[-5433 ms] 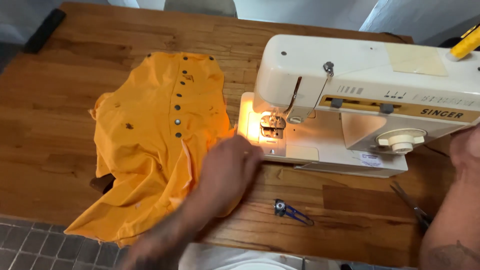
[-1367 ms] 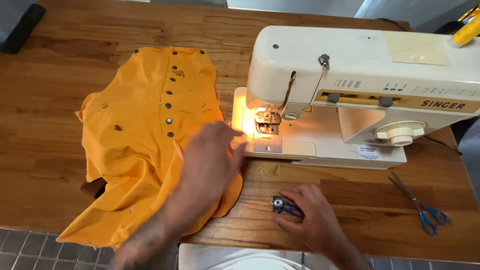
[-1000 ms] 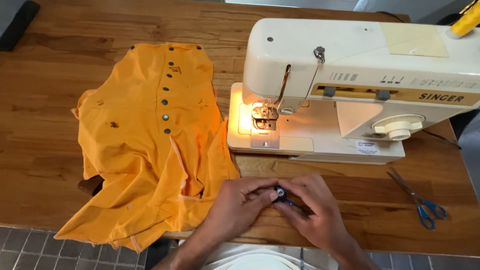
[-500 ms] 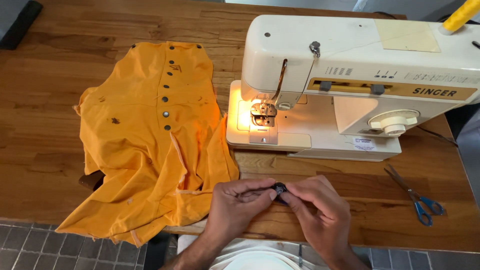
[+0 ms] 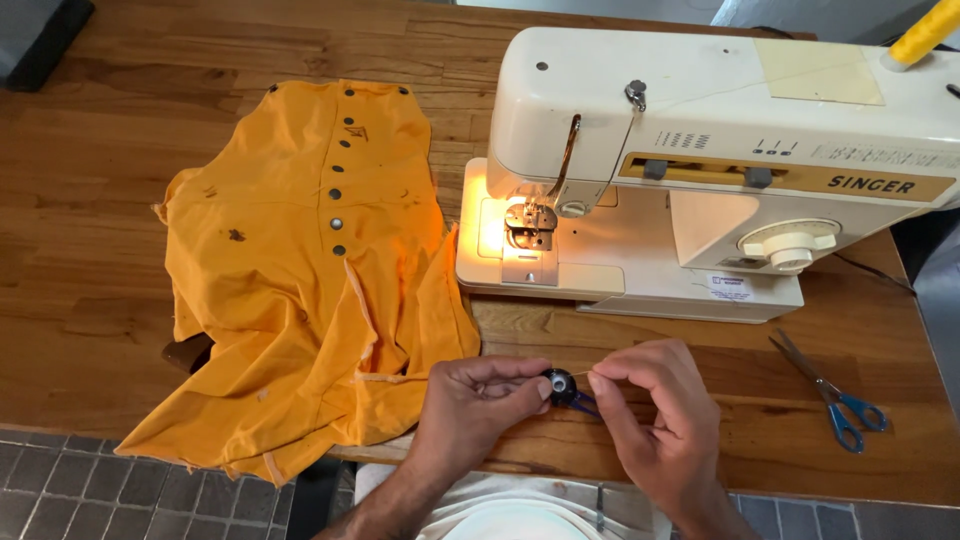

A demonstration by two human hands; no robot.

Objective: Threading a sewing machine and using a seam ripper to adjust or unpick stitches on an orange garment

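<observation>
The fingertips of the left hand pinched a small black bobbin-like part, thumb and forefinger closed narrowly around it, and the right hand met it from the three o'clock side, its thumb and forefinger pressed together on a fine thread just beside the part. A bit of blue showed under the part, too hidden to identify. Both hands hovered over the near edge of the wooden table, at six o'clock in the view. At nine to ten o'clock of the hands lay an orange garment with a row of dark snaps, spread flat and hanging over the table edge. At twelve to one o'clock stood a cream sewing machine with its needle lamp lit. Blue-handled scissors lay at three o'clock, well apart from the right hand.
</observation>
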